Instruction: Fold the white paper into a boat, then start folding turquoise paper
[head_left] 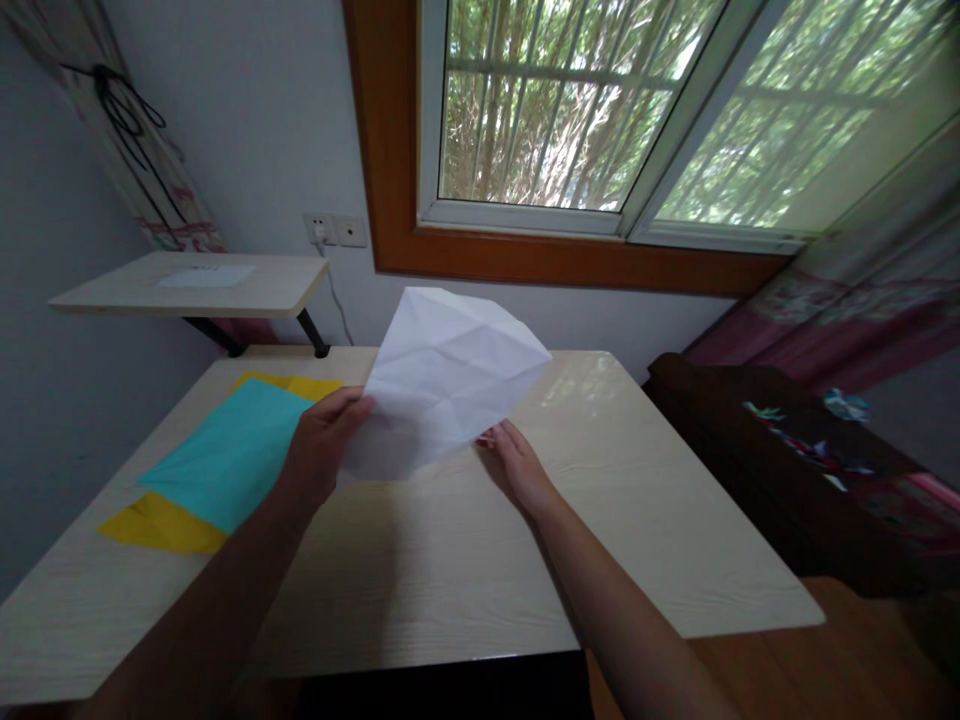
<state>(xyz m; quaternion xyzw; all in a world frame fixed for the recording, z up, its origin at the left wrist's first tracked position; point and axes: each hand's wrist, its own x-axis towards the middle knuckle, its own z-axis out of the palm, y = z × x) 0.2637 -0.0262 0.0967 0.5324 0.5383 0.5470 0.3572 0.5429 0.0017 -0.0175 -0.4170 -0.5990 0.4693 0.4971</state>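
Note:
A creased white sheet of paper [450, 370] is held tilted above the table. My left hand [322, 435] grips it at the left edge, thumb on the near face and the other fingers partly behind. Close to the paper's lower right edge is my right hand [521, 468], low over the table with its fingers curled in. Their tips are partly hidden, and I cannot tell whether they pinch the sheet. Left of my left hand, a turquoise sheet [232, 450] lies on top of a yellow sheet [161, 525].
The pale wooden table [637, 560] stands below a window [555, 110]. At its back left is a raised shelf [277, 285] on black legs, bearing a small paper [206, 276]. A dark wooden piece of furniture [757, 500] with scattered small items stands to the right.

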